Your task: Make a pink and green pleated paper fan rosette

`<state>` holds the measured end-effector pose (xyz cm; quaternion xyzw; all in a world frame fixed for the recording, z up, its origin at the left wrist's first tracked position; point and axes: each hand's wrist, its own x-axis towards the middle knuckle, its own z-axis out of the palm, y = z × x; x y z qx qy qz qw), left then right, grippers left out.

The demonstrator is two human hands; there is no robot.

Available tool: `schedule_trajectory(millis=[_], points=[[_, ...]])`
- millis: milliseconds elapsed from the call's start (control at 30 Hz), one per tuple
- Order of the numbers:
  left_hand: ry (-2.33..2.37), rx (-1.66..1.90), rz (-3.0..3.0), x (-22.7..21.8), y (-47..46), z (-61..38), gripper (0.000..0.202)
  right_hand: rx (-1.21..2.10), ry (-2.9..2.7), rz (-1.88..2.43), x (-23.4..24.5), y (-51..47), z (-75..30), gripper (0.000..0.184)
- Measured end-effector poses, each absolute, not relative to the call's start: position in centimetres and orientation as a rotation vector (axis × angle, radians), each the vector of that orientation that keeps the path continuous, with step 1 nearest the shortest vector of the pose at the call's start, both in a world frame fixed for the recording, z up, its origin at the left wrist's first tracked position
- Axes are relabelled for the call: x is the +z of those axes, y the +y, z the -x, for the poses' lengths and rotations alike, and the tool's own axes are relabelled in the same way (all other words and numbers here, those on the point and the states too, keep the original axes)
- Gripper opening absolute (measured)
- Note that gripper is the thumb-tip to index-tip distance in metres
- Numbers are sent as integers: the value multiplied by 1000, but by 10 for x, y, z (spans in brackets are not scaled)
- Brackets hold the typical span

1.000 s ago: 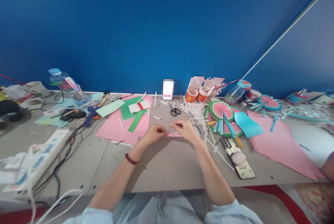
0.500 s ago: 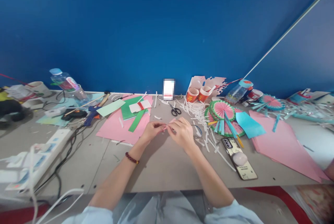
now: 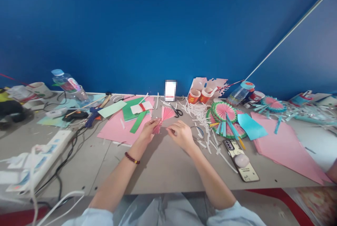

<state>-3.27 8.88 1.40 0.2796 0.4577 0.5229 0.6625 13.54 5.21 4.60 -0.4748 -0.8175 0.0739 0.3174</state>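
A pink accordion-folded paper fan is pinched at its middle by my left hand, with one pleated half spread upward and the other below. My right hand is just to the right of it, apart from the paper. Its fingers are curled, thumb and fingertips close together; whether something tiny is between them I cannot tell. Behind the hands lie black-handled scissors, partly covered by the fan. To the left, pink sheets lie under green paper and a white piece with a red band.
White paper strips litter the table right of my hands, beside finished watermelon-patterned paper fans. Paper cups and a propped phone stand at the back. Another phone lies front right; a power strip is left.
The pink folded paper, mostly hidden between both hands before, now fans out in my left hand. My right hand has come away from it slightly to the right.
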Motion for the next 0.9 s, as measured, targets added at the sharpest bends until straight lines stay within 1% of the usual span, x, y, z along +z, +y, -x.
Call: schedule_trajectory(millis=[67,167,267,367,533,733,900], points=[[975,1173,-618,13,90,33,37,329,-2106,1269,46,54,-137,24],[879,1157,-614,13,89,31,34,648,-2001,1294,40,60,-139,22],[847,1150,-617,15,87,30,38,1010,-1832,1361,31,68,-143,28],[802,1066,-694,20,83,30,38,1247,-1660,1353,25,76,-152,31],[675,871,-940,27,74,33,30,1422,-1589,1278,23,84,-170,26],[669,644,-1227,36,68,31,23,1582,-1624,1304,29,89,-189,24],[725,587,-1361,34,67,27,21,1498,-1682,1403,43,92,-189,26]])
